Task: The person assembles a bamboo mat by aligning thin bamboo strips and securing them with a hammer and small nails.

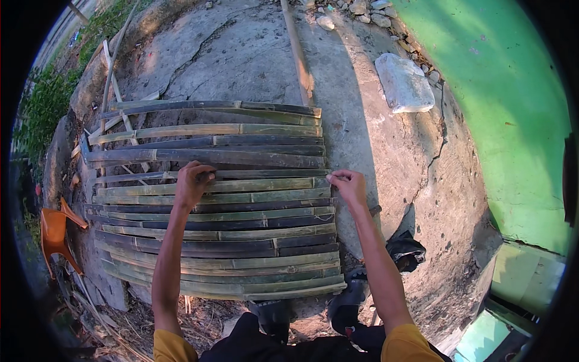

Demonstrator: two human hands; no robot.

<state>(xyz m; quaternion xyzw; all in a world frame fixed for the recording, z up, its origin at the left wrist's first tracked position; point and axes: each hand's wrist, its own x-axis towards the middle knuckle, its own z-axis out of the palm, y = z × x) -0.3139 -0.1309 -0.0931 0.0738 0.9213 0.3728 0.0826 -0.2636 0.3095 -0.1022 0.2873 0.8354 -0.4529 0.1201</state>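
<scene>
One orange plastic chair point(55, 232), left; one white, block-shaped, plastic-wrapped package point(405, 84); one crumpled black plastic bag point(403, 248); one green-painted wall point(512, 102), right.

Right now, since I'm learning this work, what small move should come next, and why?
Perhaps nudge the dark slat slightly toward the near slats: the left hand and right hand are both at it, the latter by its right end, and the far slats look more widely gapped than the near ones.

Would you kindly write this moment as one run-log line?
left hand: at bamboo slats, near mid-length | right hand: at slats' right end | orange chair: far left | white bundle: upper right
</scene>
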